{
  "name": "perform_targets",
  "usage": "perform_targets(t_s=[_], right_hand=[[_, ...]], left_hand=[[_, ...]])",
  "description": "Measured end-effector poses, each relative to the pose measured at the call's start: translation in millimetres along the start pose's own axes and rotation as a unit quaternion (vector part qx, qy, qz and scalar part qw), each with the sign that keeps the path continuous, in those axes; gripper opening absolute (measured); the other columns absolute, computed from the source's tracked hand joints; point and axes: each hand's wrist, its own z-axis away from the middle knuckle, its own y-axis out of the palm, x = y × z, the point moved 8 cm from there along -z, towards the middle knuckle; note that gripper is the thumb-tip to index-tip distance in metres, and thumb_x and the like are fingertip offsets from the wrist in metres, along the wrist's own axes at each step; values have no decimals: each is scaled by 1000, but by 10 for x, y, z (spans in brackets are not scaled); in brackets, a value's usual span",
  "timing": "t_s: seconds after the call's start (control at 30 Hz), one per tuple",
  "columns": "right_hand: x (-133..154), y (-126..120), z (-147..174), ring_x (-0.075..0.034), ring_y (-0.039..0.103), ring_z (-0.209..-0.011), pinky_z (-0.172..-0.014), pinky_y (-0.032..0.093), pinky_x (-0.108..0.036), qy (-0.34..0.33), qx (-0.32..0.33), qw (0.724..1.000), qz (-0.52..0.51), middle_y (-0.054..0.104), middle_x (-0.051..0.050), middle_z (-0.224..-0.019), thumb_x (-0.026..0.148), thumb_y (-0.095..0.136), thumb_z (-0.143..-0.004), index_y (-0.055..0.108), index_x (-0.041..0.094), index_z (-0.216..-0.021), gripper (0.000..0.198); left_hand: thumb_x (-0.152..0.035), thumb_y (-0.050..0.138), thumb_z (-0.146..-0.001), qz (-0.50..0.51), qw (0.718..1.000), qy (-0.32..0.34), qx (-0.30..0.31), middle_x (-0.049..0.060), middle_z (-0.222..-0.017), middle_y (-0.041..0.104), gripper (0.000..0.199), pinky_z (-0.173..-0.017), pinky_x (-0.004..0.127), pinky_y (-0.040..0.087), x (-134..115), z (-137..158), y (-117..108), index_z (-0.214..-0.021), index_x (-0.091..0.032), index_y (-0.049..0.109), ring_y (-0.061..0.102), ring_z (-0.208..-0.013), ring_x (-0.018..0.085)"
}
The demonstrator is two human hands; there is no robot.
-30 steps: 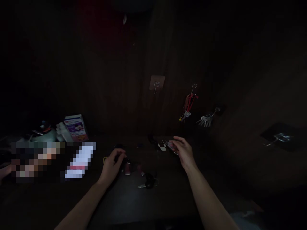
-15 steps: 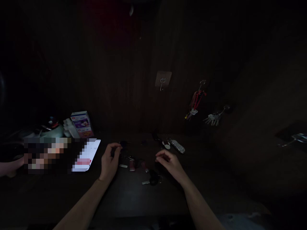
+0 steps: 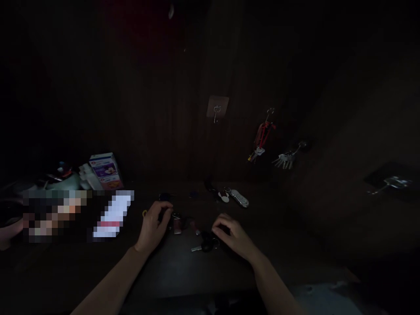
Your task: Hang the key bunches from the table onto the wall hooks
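Note:
My left hand [image 3: 153,224] is over the dark tabletop with thumb and forefinger curled close together; anything between the tips is too dark to see. Right by its fingertips lies a reddish-brown key fob [image 3: 177,225] with a metal ring. A small yellow piece [image 3: 144,213] shows at this hand's outer edge. My right hand [image 3: 233,232] is pinched closed, and its fingertips hide whatever they may hold. Just left of it and below lies a black-headed key [image 3: 206,247] with a ring. Between the hands rests a second reddish fob [image 3: 194,227].
Farther back lie a silvery-white oblong holder [image 3: 239,197], a white tag [image 3: 223,197] and a dark key [image 3: 166,196]. On the wall are a hook [image 3: 216,113], red-corded keys [image 3: 263,138] and a key bunch [image 3: 285,159]. Leftward are a lit phone [image 3: 113,214] and boxes [image 3: 105,169].
My right hand has come down toward the black-headed key. My left hand has moved slightly right and down, covering a small metal piece. The view has shifted a little.

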Motion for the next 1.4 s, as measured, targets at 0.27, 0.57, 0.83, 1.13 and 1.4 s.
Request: perform_targets(t_s=[0.27, 0.57, 0.83, 1.13, 1.4], right_hand=[[132, 50, 48, -22, 54, -101, -97, 34, -45, -36, 41, 996, 71, 62, -2, -104, 17, 56, -76, 61, 25, -82, 12], [110, 45, 41, -21, 54, -105, -95, 38, -41, -51, -2, 994, 92, 60, -3, -109, 14, 53, -77, 58, 26, -89, 18], [-206, -248, 17, -23, 54, -100, -88, 42, -41, 26, -188, 978, 81, 62, -6, -102, 24, 45, -86, 57, 25, -96, 16], [-165, -151, 11, -24, 51, -106, -91, 37, -43, 58, -135, 970, 195, 60, -5, -109, 22, 52, -80, 64, 25, -88, 15], [-56, -97, 0, -23, 49, -111, -92, 38, -42, 22, -94, 976, 193, 56, -4, -118, 24, 49, -84, 62, 31, -108, 27]], left_hand=[[-31, 45, -87, -10, 999, 26, 27, 3, -85, 64, 18, -74, 30, 50, 1, 22, 67, -91, -21, 59, 62, -81, 18], [-33, 45, -87, -20, 999, 14, 44, 3, -85, 65, 19, -64, 27, 50, -9, 25, 92, -90, -22, 60, 64, -80, 18], [-33, 46, -86, -23, 999, 11, 38, 3, -86, 65, 19, -63, 27, 51, -6, 28, 86, -91, -22, 60, 64, -80, 19], [-32, 45, -87, -29, 998, 34, 52, 3, -85, 65, 19, -67, 28, 52, -36, 27, 107, -90, -21, 60, 64, -81, 18], [-31, 46, -87, -27, 997, 58, 53, 2, -84, 65, 18, -70, 29, 52, -81, 20, 114, -90, -22, 61, 64, -79, 18]])
